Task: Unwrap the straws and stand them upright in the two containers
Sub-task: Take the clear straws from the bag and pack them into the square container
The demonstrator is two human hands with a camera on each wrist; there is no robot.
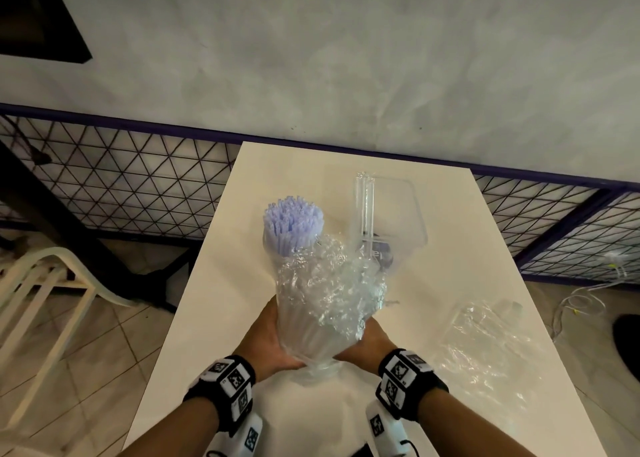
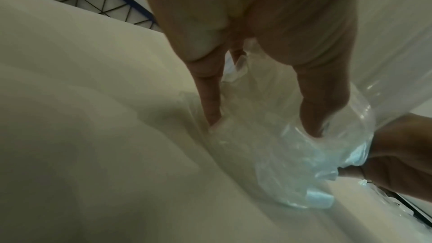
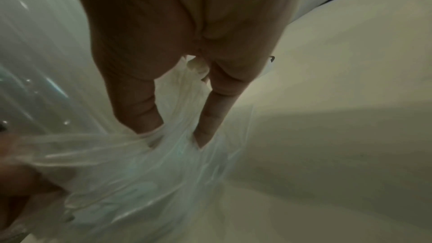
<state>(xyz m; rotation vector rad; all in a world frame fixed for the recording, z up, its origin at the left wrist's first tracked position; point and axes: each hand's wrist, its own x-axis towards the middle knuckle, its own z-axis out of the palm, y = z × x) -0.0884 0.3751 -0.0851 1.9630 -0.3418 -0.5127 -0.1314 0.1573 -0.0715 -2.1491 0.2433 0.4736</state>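
Straws (image 1: 308,328), a translucent bundle inside a clear crinkled wrapper (image 1: 332,283), stand near the table's (image 1: 207,318) near edge, both hands clamped on the base: left hand (image 1: 270,342) and right hand (image 1: 367,342) pinching plastic. Beyond stand lilac straws (image 1: 293,226) upright in one container (image 1: 273,248); farther right, a clear container (image 1: 398,214).

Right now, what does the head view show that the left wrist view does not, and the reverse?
Only the head view shows the lilac straws standing in a clear container, the second clear container behind them, the loose wrap lying on the table's right side, and the chair on the floor. Only the left wrist view shows the left hand's fingers pressed into the bag's bottom end on the table. Both show the left hand, the right hand, the plastic-wrapped straw bundle and the white table.
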